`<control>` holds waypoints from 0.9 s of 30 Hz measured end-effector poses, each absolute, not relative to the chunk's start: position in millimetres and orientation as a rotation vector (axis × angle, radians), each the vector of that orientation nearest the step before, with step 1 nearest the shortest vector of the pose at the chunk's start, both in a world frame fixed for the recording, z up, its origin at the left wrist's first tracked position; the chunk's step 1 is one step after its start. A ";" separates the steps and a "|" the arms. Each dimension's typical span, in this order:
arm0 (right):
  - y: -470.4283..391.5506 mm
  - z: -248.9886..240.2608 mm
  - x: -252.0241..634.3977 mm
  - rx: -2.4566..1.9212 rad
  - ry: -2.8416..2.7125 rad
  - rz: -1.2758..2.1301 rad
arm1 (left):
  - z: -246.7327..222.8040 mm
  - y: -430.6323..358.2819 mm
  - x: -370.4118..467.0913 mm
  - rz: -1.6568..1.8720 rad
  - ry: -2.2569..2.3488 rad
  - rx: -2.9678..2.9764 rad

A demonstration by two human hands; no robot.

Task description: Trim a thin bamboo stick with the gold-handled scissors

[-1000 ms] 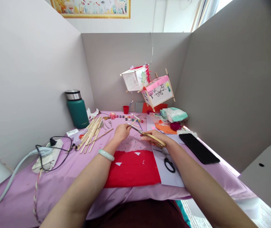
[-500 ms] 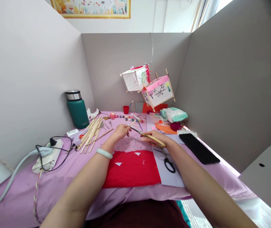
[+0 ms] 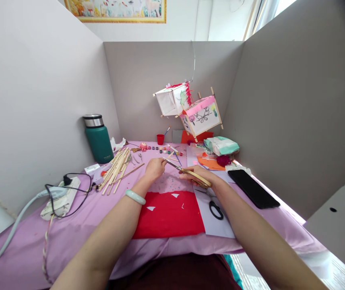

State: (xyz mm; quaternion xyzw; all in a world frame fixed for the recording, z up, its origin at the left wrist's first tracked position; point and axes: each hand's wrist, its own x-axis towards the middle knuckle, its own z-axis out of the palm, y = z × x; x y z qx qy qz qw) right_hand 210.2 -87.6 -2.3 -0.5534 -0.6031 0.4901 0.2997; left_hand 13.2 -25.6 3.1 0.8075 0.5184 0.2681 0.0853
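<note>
My right hand (image 3: 207, 174) grips a pair of scissors (image 3: 197, 178) with gold-coloured handles, the blades pointing left and away from me. My left hand (image 3: 155, 168), with a pale green bangle (image 3: 135, 197) at the wrist, has thumb and fingertips pinched together right at the blade tips. Whatever it pinches is too small or hidden to name. Below both hands lies a red sheet (image 3: 169, 217) with a few white paper scraps (image 3: 151, 208) on it. Black-handled scissors (image 3: 216, 210) rest on white paper (image 3: 217, 229) under my right forearm.
Wooden sticks (image 3: 116, 171), a green bottle (image 3: 99, 141) and a power strip (image 3: 60, 199) are on the left. Small paint pots (image 3: 164, 151) and a red cup (image 3: 160, 139) stand behind. Two paper lanterns (image 3: 202, 117) hang ahead. A black phone (image 3: 253, 188) lies right, near a wipes pack (image 3: 221, 146).
My left hand and bangle have shifted very slightly to the right, the fingers closing up more at the scissor tips. The right hand and scissors have hardly moved.
</note>
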 end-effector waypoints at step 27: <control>-87.2 -4.5 211.6 -1.396 -1.647 1.307 | 2.9 -24.2 11.6 0.823 1.533 2.366</control>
